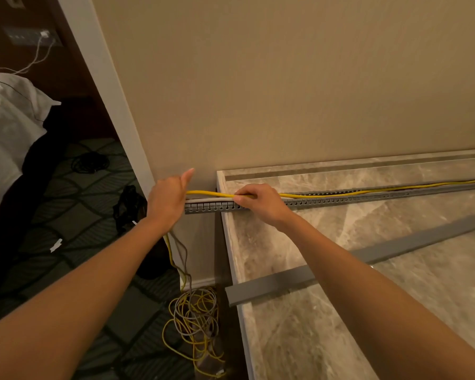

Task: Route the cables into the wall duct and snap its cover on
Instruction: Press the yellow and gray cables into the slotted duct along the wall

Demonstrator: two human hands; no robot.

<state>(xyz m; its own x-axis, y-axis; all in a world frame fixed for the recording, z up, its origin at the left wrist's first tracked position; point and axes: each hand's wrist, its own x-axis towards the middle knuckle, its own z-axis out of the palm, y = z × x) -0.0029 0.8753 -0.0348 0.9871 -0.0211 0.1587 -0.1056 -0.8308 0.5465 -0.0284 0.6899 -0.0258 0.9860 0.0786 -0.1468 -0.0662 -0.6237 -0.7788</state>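
A grey slotted duct point(340, 198) lies along the back of the marble counter point(395, 311), its left end jutting past the counter's edge. A yellow cable point(368, 191) runs along the duct's top. My right hand point(261, 202) pinches this cable above the duct near its left end. My left hand point(167, 198) grips the yellow cable, and apparently a grey one, just past the duct's end, thumb raised. From there yellow and grey cables point(194, 322) drop to a tangled heap on the floor. The grey duct cover point(368, 256) lies loose, diagonally on the counter.
A beige wall point(285, 91) rises behind the duct. Left of the white corner trim point(113, 91) are a patterned carpet, a black cable coil point(89, 162), a dark object point(129, 207) and a bed with a white pillow point(8, 124).
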